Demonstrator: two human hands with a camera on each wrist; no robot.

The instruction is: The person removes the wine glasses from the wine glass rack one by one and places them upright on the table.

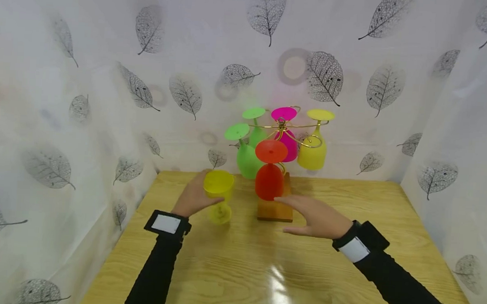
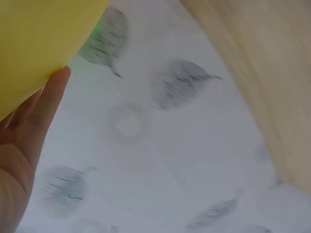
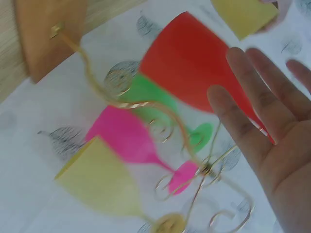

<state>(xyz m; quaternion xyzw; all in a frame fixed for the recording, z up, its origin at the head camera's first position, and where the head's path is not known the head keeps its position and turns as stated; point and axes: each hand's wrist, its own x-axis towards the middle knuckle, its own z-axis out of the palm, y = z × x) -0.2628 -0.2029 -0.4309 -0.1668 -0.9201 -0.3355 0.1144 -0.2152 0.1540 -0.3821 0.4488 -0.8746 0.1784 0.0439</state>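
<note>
My left hand (image 1: 191,196) grips a yellow goblet (image 1: 219,185) by its bowl, the thumb across the front; the goblet stands upright, foot downward. In the left wrist view its bowl fills the upper left corner, with fingertips (image 2: 59,80) against it. Close to a red goblet (image 1: 269,183), my right hand (image 1: 317,215) has its fingers straight and spread. That goblet hangs upside down from a gold wire rack (image 1: 281,125). Whether the right fingertips touch it, I cannot tell. The right wrist view shows the right palm (image 3: 286,155) with nothing in it.
Also hanging upside down on the rack are two green goblets (image 1: 249,161), a pink goblet (image 1: 292,147) and another yellow goblet (image 1: 312,154). The rack rises from a wooden base (image 1: 274,212) near the back of the wooden table (image 1: 228,275). Leaf-patterned sheeting (image 1: 216,40) surrounds the table.
</note>
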